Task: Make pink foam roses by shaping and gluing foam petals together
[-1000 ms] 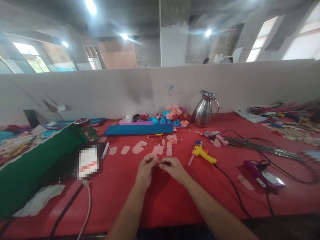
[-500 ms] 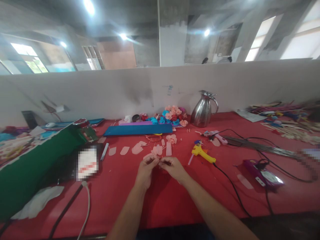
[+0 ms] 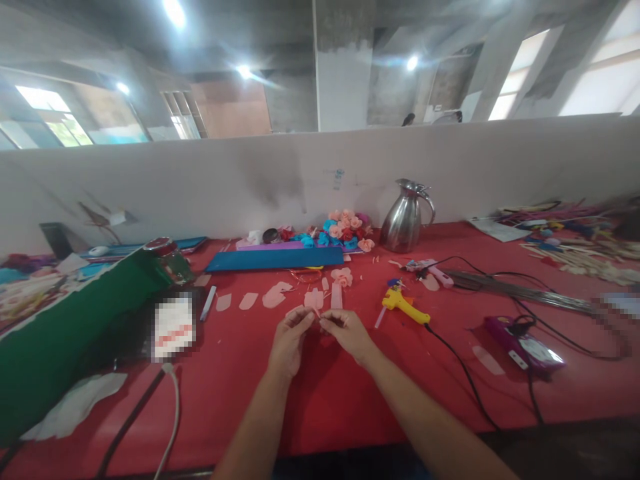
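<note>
My left hand (image 3: 291,339) and my right hand (image 3: 350,335) meet over the red table, fingertips almost touching. Both are closed in a pinch on a small pink paper piece (image 3: 316,313), most of it hidden by the fingers. Just beyond them lie pink paper pieces (image 3: 314,298) and a pink strip (image 3: 337,297). A finished pink paper flower (image 3: 342,276) rests behind the strip. Cut pink petals (image 3: 277,295) are spread in a row to the left. A yellow glue gun (image 3: 406,307) with a glue stick in it lies to the right of my right hand.
A blue board (image 3: 275,260) lies at the back, with a heap of paper flowers (image 3: 345,228) behind it. The steel jug (image 3: 403,217) stands near the partition. Wires (image 3: 520,291), a purple box (image 3: 524,345) and cords lie right; a green box wall (image 3: 85,333) stands left.
The pink paper that spread beyond my left fingers now shows as a narrow piece between both hands' fingertips. My fingers have shifted slightly; the whole view has moved a little.
</note>
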A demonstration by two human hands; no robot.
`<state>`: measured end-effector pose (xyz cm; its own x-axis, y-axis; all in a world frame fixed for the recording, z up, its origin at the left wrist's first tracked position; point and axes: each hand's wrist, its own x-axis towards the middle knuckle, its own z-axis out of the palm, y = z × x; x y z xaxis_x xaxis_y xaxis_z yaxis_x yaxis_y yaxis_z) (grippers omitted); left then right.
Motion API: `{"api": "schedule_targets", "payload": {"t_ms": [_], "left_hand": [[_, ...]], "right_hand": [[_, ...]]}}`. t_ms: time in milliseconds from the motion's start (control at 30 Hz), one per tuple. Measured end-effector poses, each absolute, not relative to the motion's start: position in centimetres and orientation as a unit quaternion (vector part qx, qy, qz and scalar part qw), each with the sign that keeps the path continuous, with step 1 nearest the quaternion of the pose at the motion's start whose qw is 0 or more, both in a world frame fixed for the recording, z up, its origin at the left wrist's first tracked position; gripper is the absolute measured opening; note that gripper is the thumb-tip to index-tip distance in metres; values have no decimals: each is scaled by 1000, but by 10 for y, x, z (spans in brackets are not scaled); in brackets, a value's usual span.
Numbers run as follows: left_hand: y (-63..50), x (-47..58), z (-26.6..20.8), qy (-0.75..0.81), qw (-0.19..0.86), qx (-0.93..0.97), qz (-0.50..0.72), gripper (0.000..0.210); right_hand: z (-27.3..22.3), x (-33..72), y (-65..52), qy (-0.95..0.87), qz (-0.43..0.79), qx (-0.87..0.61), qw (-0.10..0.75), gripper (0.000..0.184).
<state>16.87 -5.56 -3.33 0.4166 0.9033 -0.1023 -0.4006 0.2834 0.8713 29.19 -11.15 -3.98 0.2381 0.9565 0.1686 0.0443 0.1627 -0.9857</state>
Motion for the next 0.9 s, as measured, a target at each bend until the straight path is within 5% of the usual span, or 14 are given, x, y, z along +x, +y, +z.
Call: {"api": "schedule_targets", "payload": {"t_ms": [500, 900], "left_hand": [[-59, 170, -30, 327, 616, 585, 413, 11], [-61, 171, -33, 333, 633, 595, 367, 16]], "right_hand": [[-36, 294, -111, -460, 328, -546, 618, 17], [-30, 295, -111, -390, 379, -535, 646, 19]]}}
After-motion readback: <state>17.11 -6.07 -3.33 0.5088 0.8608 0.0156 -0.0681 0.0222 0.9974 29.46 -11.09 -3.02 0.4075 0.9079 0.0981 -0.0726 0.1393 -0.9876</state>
